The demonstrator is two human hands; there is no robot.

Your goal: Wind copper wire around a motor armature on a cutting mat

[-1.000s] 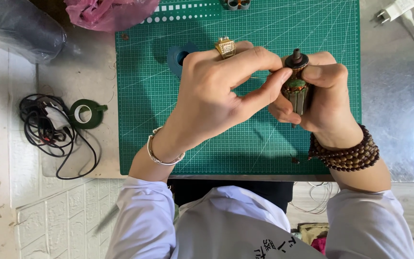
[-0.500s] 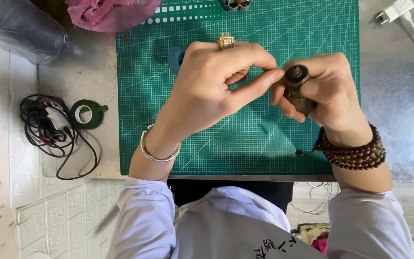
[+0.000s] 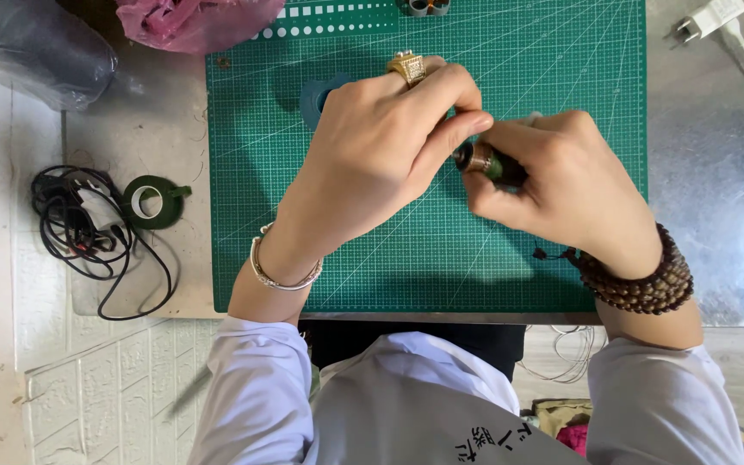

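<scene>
Head view, the only one: I am at the step of working on the end of a small dark green cylinder w/ brass-coloured cap (image 3: 480, 161), which sits just right of the frame centre, above the green cutting mat (image 3: 389, 258). My right hand (image 3: 566, 185) is closed around the cylinder, fingers curled tight, so most of its body is hidden and only the capped end shows toward the left. My left hand (image 3: 381, 151) comes from the lower left; its fingers (image 3: 449, 142) are narrow, nearly pinched, w/ the fingertip touching the cap end. I judge the next move needs a firm hold by the right hand and a fine, small motion of the left fingertips on the cap, bec. the part is small and could slip. Whether the cap is loose or fixed, I cannot tell. At the left of the frame, off the mat, lies a green tape roll (image 3: 152, 201) just beside a black cable bundle (image 3: 79, 215). A pink bag (image 3: 191, 19) is at the upper left, and a white plug (image 3: 708, 19) at the upper right.
</scene>
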